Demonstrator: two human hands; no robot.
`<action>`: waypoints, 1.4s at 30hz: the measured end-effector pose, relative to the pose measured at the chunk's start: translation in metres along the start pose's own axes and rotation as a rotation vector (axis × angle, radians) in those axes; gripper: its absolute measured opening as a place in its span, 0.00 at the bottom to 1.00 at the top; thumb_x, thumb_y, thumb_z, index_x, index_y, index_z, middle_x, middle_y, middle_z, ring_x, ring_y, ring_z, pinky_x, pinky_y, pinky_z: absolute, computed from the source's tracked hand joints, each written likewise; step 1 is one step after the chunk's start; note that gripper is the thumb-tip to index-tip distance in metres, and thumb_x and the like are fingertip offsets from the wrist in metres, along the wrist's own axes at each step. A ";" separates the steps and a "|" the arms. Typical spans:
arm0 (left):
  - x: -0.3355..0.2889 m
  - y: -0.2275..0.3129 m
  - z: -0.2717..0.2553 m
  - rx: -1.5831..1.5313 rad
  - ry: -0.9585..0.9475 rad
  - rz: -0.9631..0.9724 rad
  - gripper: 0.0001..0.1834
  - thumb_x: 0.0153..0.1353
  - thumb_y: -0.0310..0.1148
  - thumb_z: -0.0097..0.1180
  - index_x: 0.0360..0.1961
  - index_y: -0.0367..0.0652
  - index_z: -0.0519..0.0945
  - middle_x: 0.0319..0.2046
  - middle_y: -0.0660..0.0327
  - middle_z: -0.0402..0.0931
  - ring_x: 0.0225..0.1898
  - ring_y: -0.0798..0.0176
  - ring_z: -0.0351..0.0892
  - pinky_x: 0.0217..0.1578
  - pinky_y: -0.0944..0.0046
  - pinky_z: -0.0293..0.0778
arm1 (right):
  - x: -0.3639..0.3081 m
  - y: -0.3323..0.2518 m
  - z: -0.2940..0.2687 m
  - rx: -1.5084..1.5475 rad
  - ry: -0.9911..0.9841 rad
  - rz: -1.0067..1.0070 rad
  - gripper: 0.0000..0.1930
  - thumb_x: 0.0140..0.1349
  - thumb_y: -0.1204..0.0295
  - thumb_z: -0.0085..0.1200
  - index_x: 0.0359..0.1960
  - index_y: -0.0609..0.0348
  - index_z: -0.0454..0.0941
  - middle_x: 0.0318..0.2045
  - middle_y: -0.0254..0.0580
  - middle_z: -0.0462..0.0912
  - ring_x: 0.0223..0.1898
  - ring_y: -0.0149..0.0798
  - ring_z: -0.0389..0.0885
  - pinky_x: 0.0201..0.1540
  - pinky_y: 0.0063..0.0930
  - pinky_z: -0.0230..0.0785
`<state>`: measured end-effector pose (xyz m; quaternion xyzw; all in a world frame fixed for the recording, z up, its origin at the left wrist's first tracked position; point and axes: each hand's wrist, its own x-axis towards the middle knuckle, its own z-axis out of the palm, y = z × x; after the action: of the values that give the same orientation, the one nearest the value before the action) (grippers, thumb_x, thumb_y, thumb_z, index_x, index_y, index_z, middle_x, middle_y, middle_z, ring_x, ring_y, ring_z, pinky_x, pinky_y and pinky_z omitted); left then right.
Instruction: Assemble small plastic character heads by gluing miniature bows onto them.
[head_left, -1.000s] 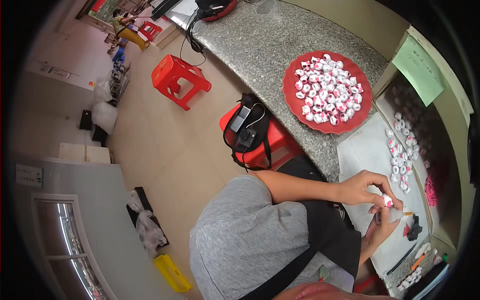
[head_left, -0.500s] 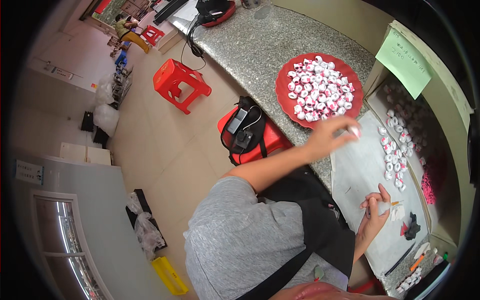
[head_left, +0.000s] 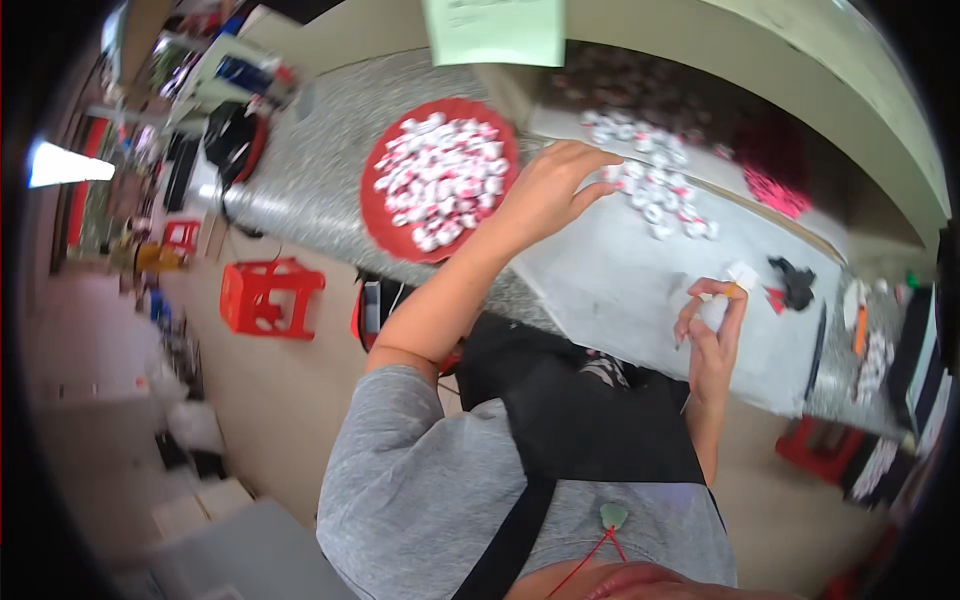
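Observation:
My left hand [head_left: 560,192] reaches over the worktop with thumb and fingers apart. Its fingertips are beside a group of small white-and-pink pieces [head_left: 660,190], and nothing shows clearly between them. My right hand [head_left: 715,325] is closed around a small white squeeze bottle [head_left: 713,312] with an orange tip, held above the pale sheet [head_left: 590,290]. To the left, a red scalloped plate [head_left: 374,215] holds a heap of similar white-and-pink pieces [head_left: 440,180].
A black crumpled cloth [head_left: 793,283] lies right of my right hand, near a dark stick-like tool [head_left: 818,345] and an orange-handled tool [head_left: 860,330]. Bright pink material [head_left: 775,192] sits under the shelf, where a green note [head_left: 497,30] hangs. A red stool [head_left: 270,298] stands on the floor.
The view has turned. My left hand has gone from beside the plate to the loose pieces, and the white-and-pink piece it held is no longer seen in it. My right hand keeps the bottle.

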<state>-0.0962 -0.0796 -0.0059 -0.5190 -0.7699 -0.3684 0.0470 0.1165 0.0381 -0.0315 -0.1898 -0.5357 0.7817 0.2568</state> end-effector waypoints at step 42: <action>-0.043 0.088 0.036 -1.556 -0.014 -0.562 0.18 0.46 0.19 0.50 0.41 0.35 0.66 0.37 0.57 0.68 0.37 0.65 0.70 0.42 0.64 0.67 | -0.026 -0.042 0.012 -0.016 0.216 -0.489 0.16 0.36 0.82 0.55 0.29 0.60 0.64 0.30 0.41 0.65 0.30 0.31 0.67 0.31 0.21 0.61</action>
<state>0.0078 -0.0737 -0.0064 -0.1938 -0.3960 -0.7910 -0.4243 0.1385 0.0257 0.0129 -0.1389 -0.5414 0.6673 0.4921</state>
